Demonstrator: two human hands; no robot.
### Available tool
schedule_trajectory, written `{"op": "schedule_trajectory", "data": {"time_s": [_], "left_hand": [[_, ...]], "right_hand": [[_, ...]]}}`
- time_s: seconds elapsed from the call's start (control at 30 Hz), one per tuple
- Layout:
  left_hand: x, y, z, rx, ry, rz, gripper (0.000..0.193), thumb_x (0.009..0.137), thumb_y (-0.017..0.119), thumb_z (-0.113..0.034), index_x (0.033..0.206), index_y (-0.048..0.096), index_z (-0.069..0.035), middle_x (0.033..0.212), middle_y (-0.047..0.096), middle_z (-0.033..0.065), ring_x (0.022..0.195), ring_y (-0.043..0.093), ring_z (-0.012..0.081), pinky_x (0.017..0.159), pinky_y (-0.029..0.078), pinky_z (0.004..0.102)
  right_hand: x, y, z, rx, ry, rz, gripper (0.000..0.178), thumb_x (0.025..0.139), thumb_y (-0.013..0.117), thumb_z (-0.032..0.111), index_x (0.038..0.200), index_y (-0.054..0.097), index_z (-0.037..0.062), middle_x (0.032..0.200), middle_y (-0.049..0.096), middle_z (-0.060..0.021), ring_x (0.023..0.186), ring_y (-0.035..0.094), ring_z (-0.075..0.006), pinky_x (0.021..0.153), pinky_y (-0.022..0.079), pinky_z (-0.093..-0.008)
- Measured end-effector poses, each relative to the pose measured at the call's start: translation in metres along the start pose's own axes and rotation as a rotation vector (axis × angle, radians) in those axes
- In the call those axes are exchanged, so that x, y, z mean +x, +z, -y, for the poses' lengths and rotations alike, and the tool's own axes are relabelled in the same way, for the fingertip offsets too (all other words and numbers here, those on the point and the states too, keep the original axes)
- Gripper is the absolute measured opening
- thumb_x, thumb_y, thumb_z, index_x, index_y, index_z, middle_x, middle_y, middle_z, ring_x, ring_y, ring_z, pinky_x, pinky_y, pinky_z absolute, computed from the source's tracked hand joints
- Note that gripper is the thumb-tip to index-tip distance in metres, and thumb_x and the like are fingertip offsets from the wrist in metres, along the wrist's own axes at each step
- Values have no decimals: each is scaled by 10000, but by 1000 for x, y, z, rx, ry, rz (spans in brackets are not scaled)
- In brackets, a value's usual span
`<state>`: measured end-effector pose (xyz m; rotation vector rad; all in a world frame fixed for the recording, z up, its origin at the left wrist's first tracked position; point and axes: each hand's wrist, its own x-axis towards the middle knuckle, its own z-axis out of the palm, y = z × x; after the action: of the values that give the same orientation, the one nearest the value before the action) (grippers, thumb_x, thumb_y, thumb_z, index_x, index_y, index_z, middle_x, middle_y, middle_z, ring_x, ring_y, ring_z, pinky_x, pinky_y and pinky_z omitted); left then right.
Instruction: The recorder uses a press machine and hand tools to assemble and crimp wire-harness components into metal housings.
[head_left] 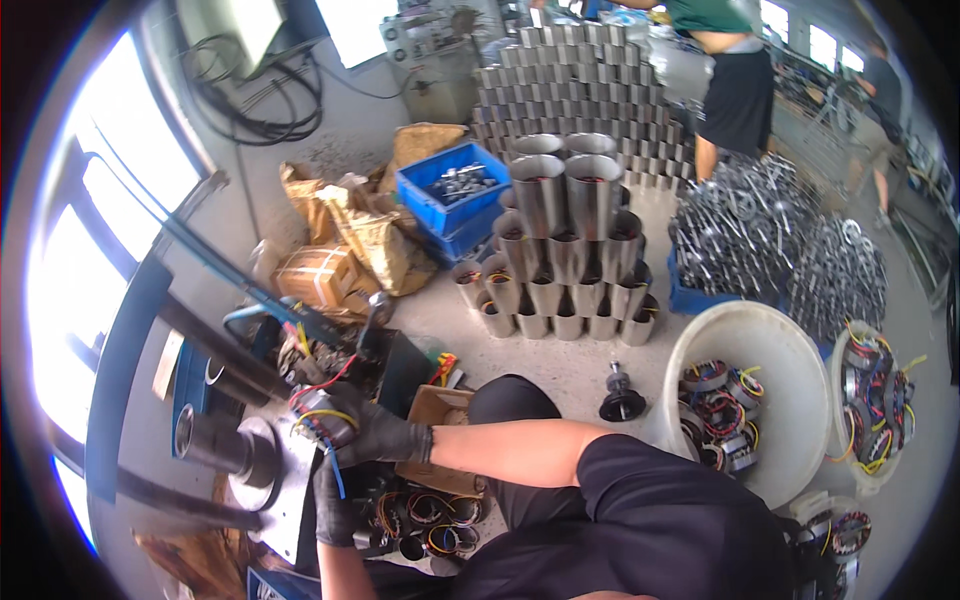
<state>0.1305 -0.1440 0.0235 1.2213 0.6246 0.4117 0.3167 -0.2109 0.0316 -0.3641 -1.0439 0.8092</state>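
Note:
My right hand (385, 432), in a dark grey glove, reaches left across the view and is closed around a wound stator (328, 422) with red, yellow and blue wires. The stator is at the upper edge of a steel plate (292, 500) on a blue-framed press. A blue wire hangs from it toward my left hand (333, 508). That hand, also gloved, is just below the stator beside the plate; its fingertips are hard to make out, so whether it grips anything is unclear. Facing the plate is the press's thick round steel ram (215, 442).
An open cardboard box (440, 410) and several stators (440, 520) lie close by my hands. Steel tubes (565, 255) are stacked ahead. A white tub (770, 400) of stators stands right, with heaped metal shafts (745, 235) behind. A dark flanged part (622, 398) stands on the floor. Two people are farther back.

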Motion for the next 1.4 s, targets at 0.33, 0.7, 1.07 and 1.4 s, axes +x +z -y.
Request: {"op": "schedule_trajectory", "data": {"time_s": [0.33,0.7,1.07,1.4], "left_hand": [[56,-73,31,879,794,-179,486,937,710,-171,1360,533,-10,1257,638,124,1125,643,255,954,551,394],[72,-108,56,-251,281,-316,375,964,629,-268,1231,622,-5,1190,678,142,1095,674,246,993,539,406],[53,-96,46,404,490,-423,262,941,653,-126,1183,653,-26,973,646,54,951,633,177,902,500,316],[45,-81,36,648,642,-60,139,942,582,-17,1064,649,-16,1073,605,74,996,619,188,900,521,332]], "right_hand": [[-5,-19,-32,19,431,-30,748,748,908,148,1391,528,138,1167,662,-30,1067,622,-161,909,554,-350],[-12,-14,-74,228,998,-178,861,727,780,750,1395,547,260,1160,675,-104,992,689,-295,827,592,-474],[-21,-29,-140,69,678,-358,475,885,752,497,1247,603,229,992,630,-17,879,616,-161,740,551,-355],[-34,-27,-141,183,823,-375,536,866,830,322,1321,571,208,1139,641,-25,1014,610,-184,748,560,-370]]}}
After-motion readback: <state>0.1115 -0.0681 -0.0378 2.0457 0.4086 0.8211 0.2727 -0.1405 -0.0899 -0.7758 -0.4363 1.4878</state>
